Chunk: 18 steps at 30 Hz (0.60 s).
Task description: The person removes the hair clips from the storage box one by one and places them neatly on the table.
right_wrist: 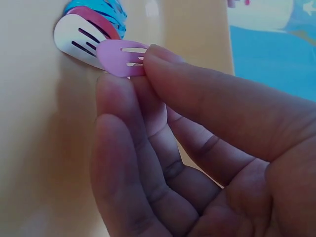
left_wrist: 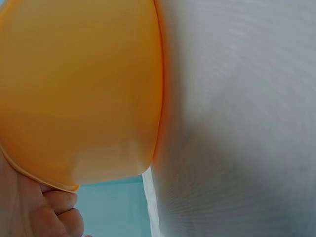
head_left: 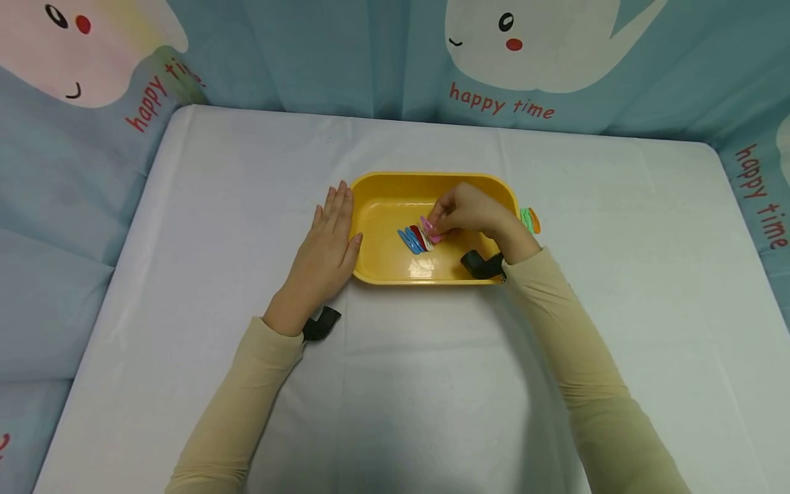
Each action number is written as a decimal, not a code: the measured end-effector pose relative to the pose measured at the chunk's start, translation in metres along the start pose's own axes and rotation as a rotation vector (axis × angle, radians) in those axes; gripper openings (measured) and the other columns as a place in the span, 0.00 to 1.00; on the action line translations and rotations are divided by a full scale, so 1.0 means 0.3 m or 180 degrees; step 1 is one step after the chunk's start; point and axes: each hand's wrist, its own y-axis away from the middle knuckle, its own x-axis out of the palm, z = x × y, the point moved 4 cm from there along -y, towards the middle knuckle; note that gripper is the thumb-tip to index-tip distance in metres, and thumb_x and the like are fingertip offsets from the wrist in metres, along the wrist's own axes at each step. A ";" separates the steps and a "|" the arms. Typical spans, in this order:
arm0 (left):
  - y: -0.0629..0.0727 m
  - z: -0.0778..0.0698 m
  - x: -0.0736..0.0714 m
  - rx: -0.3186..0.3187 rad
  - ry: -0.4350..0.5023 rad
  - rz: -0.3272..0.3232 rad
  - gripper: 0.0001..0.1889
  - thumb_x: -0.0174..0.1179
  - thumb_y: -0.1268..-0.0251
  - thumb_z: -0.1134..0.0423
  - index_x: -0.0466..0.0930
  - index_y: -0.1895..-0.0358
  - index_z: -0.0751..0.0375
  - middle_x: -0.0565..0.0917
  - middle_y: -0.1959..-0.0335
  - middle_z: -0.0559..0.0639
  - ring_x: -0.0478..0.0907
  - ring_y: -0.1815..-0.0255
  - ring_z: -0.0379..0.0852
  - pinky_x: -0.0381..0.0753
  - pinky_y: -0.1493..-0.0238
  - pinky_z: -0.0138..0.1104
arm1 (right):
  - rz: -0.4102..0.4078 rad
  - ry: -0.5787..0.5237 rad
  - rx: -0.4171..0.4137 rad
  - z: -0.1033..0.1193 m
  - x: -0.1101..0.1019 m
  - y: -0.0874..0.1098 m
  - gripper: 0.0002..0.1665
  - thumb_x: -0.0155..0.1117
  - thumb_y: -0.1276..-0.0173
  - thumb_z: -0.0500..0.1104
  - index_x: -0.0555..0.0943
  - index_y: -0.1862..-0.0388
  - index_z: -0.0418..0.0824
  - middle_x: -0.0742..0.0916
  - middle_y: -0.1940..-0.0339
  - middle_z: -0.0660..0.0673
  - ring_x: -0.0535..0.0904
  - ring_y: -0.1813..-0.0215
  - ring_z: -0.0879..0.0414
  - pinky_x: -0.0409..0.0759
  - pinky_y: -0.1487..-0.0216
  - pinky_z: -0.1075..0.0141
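Note:
My right hand (head_left: 465, 209) reaches into a yellow tray (head_left: 432, 278) and pinches a pink snap hair clip (right_wrist: 123, 58) between thumb and fingers. Beside that clip, on the tray floor, several more hair clips lie in a row: a white clip (right_wrist: 76, 39), a red clip (right_wrist: 101, 22) and light blue clips (head_left: 409, 241). My left hand (head_left: 327, 240) lies along the tray's left side, fingers straight, thumb at the rim. In the left wrist view, fingers (left_wrist: 57, 217) of this hand touch the rim; the tray's outer wall fills much of that view.
Just outside the tray's right end lie green clips (head_left: 527, 220) and an orange clip (head_left: 535, 221), partly hidden by the tray wall. The tray stands on a white-covered table (head_left: 395, 384). A blue printed curtain (head_left: 308, 55) hangs behind and at both sides.

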 end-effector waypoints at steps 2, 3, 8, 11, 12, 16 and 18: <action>0.000 0.000 0.001 0.0001 0.0015 -0.0001 0.33 0.39 0.25 0.59 0.38 0.27 0.71 0.39 0.24 0.59 0.36 0.24 0.55 0.36 0.28 0.45 | 0.0033 -0.0014 -0.0028 0.004 -0.002 0.003 0.04 0.65 0.41 0.30 0.82 0.69 0.27 0.83 0.78 0.46 0.77 0.74 0.56 0.78 0.69 0.68; 0.000 0.000 0.002 0.0004 0.0023 -0.0005 0.33 0.39 0.25 0.59 0.38 0.27 0.71 0.39 0.24 0.59 0.36 0.24 0.55 0.36 0.28 0.45 | 0.0046 -0.0023 -0.0043 0.004 -0.003 0.005 0.04 0.65 0.41 0.31 0.82 0.69 0.27 0.83 0.79 0.46 0.77 0.74 0.56 0.78 0.69 0.68; 0.002 0.005 0.003 0.0014 0.0043 -0.0028 0.33 0.38 0.25 0.59 0.38 0.27 0.71 0.39 0.24 0.60 0.36 0.24 0.55 0.36 0.28 0.45 | 0.0070 -0.0106 -0.0147 0.013 -0.013 0.014 0.04 0.64 0.40 0.31 0.82 0.69 0.28 0.83 0.78 0.46 0.77 0.73 0.56 0.79 0.68 0.67; 0.004 0.005 0.003 0.0009 0.0045 -0.0032 0.32 0.39 0.25 0.59 0.38 0.27 0.71 0.39 0.24 0.60 0.35 0.24 0.54 0.36 0.28 0.45 | 0.0030 -0.0226 -0.0198 0.013 -0.024 0.021 0.04 0.63 0.39 0.31 0.81 0.68 0.27 0.84 0.76 0.46 0.79 0.71 0.56 0.80 0.65 0.67; 0.004 0.005 0.003 0.0007 0.0045 -0.0034 0.32 0.39 0.25 0.59 0.38 0.27 0.71 0.40 0.24 0.60 0.35 0.24 0.53 0.36 0.28 0.45 | 0.0005 -0.0266 -0.0212 0.014 -0.028 0.026 0.04 0.62 0.39 0.30 0.81 0.68 0.27 0.85 0.75 0.46 0.79 0.70 0.57 0.80 0.65 0.67; 0.005 0.004 0.001 -0.0002 0.0023 -0.0037 0.32 0.39 0.25 0.59 0.38 0.27 0.71 0.40 0.24 0.60 0.36 0.24 0.53 0.37 0.28 0.45 | -0.0098 -0.0415 -0.0262 0.018 -0.044 0.050 0.05 0.61 0.39 0.30 0.80 0.67 0.26 0.85 0.74 0.45 0.80 0.69 0.57 0.81 0.64 0.67; 0.007 0.004 -0.001 -0.0017 0.0010 -0.0025 0.32 0.39 0.25 0.59 0.38 0.27 0.71 0.40 0.24 0.59 0.36 0.24 0.53 0.37 0.28 0.44 | -0.0126 -0.0471 -0.0274 0.023 -0.049 0.065 0.05 0.60 0.38 0.29 0.80 0.66 0.25 0.85 0.72 0.44 0.81 0.68 0.56 0.81 0.62 0.67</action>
